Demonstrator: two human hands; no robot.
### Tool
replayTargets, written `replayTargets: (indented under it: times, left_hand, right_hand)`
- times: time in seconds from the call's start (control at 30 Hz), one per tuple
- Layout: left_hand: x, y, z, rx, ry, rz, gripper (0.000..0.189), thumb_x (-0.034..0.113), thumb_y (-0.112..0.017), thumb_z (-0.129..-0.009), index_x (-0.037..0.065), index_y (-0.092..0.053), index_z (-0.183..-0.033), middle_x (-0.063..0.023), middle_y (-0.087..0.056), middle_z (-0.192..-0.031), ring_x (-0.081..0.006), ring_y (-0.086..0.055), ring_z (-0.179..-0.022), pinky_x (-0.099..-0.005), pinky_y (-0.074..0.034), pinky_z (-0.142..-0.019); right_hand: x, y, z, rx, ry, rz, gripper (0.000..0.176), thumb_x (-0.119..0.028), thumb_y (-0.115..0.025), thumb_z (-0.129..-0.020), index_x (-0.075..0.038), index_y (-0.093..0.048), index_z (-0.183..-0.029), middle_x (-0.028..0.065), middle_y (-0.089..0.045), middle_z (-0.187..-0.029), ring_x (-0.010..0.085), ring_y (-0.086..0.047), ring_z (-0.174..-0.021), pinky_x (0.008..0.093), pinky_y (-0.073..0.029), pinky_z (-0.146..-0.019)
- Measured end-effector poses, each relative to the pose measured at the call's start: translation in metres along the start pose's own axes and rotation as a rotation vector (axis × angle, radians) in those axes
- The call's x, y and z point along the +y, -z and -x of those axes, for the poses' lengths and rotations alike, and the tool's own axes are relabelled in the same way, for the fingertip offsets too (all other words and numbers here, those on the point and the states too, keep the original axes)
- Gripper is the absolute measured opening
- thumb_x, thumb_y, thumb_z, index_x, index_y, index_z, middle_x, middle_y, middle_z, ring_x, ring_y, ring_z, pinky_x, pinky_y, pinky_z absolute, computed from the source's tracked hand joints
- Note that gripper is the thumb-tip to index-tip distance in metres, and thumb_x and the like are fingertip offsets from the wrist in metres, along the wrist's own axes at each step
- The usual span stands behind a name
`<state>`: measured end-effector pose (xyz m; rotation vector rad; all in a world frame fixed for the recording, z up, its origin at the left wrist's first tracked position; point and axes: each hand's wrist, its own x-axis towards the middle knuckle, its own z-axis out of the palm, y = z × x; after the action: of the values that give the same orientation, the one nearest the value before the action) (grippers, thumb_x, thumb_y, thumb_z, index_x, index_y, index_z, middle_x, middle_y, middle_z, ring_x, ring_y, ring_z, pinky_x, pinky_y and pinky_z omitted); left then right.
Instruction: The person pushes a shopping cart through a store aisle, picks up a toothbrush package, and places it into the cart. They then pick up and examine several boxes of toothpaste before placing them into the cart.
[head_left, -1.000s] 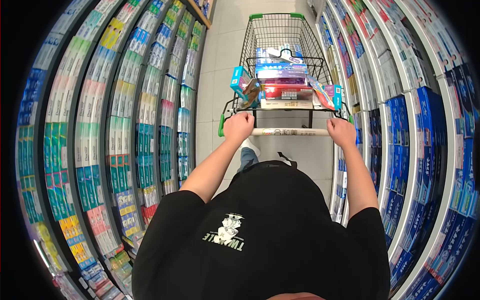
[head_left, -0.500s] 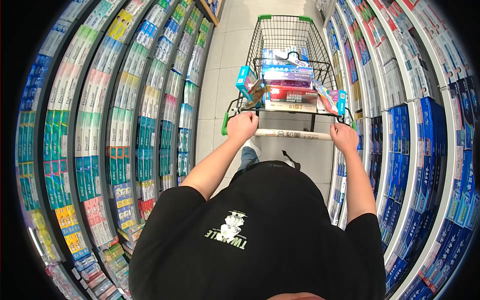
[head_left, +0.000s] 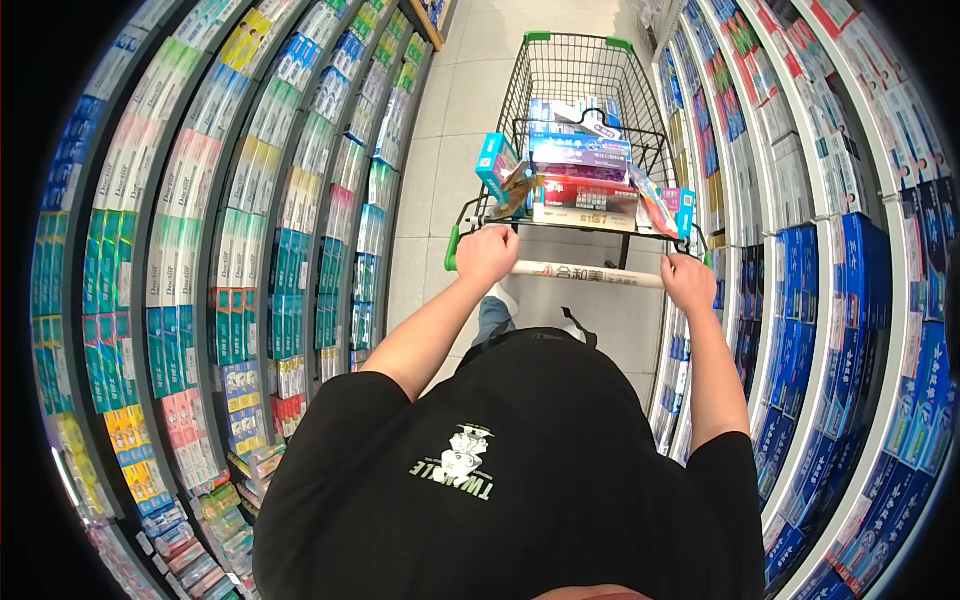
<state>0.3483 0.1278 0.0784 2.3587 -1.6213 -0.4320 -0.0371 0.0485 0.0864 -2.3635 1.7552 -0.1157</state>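
Note:
My left hand (head_left: 487, 253) is closed around the left end of the white handle (head_left: 590, 274) of a shopping cart. My right hand (head_left: 688, 283) grips the same handle at its right end. Beyond the handle stands the cart's black wire basket (head_left: 585, 75), with green corners. Stacked boxes sit near its handle end, among them a red and white box (head_left: 586, 197) and a blue and purple box (head_left: 580, 152). Teal boxes (head_left: 495, 165) flank the stack, beside crinkled plastic packets. My fingertips are mostly hidden beneath the handle.
Tall shelves of toothpaste-like boxes (head_left: 180, 265) line the left side of the aisle. More shelves with blue boxes (head_left: 795, 330) rise close on the right. A pale tiled floor (head_left: 430, 190) runs ahead between them, wider on the cart's left side.
The view has shifted slightly, so the cart and shelves sit a little differently in the frame. Both hands keep their hold on the handle.

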Motion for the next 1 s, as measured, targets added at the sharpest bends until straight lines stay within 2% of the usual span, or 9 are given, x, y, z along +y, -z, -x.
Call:
replayTargets:
  times: [0.4,0.6,0.77,0.83,1.0]
  left_hand:
    - [-0.011,0.003,-0.019,0.086,-0.004,0.042,0.032,0.035,-0.059,-0.093,0.011,-0.077,-0.083,-0.0157,-0.075,-0.084,-0.0396,-0.072,-0.076,-0.0523,-0.057,-0.071]
    - [-0.02,0.007,-0.034,0.175,0.016,0.067,0.028,0.035,-0.059,-0.091,0.015,-0.077,-0.081,-0.015,-0.075,-0.084,-0.0396,-0.072,-0.076,-0.0521,-0.058,-0.071]
    - [-0.031,0.01,-0.054,0.175,0.071,0.115,0.028,0.037,-0.059,-0.089,0.018,-0.078,-0.081,-0.0113,-0.076,-0.086,-0.038,-0.072,-0.078,-0.052,-0.057,-0.073]
    - [-0.039,0.006,-0.065,0.284,-0.014,0.105,0.026,0.034,-0.06,-0.087,0.016,-0.074,-0.074,-0.0124,-0.073,-0.079,-0.0381,-0.071,-0.072,-0.052,-0.057,-0.067]
    - [-0.048,0.013,-0.089,0.327,-0.043,0.101,0.026,0.029,-0.061,-0.087,0.012,-0.07,-0.07,-0.0112,-0.072,-0.076,-0.0353,-0.07,-0.071,-0.0497,-0.056,-0.068]
  right_hand:
    - [-0.014,0.001,-0.032,-0.041,0.018,0.02,0.042,-0.041,-0.053,-0.101,-0.009,-0.072,-0.082,0.0147,-0.074,-0.087,0.0369,-0.071,-0.083,0.0507,-0.055,-0.075]
    - [-0.022,-0.001,-0.053,-0.049,0.021,0.034,0.042,-0.042,-0.052,-0.101,-0.009,-0.072,-0.083,0.0166,-0.074,-0.087,0.0384,-0.071,-0.084,0.0521,-0.055,-0.076]
    - [-0.03,-0.012,-0.08,-0.039,0.068,0.039,0.043,-0.043,-0.051,-0.102,-0.008,-0.071,-0.085,0.0174,-0.074,-0.091,0.0398,-0.071,-0.087,0.0535,-0.055,-0.078]
    - [-0.036,-0.012,-0.091,-0.05,0.059,0.054,0.043,-0.042,-0.05,-0.102,-0.008,-0.071,-0.086,0.0174,-0.074,-0.092,0.04,-0.071,-0.087,0.054,-0.054,-0.078]
    - [-0.051,-0.012,-0.119,-0.08,0.063,0.075,0.045,-0.042,-0.048,-0.103,-0.007,-0.072,-0.087,0.0183,-0.074,-0.092,0.0413,-0.07,-0.088,0.0548,-0.054,-0.078]
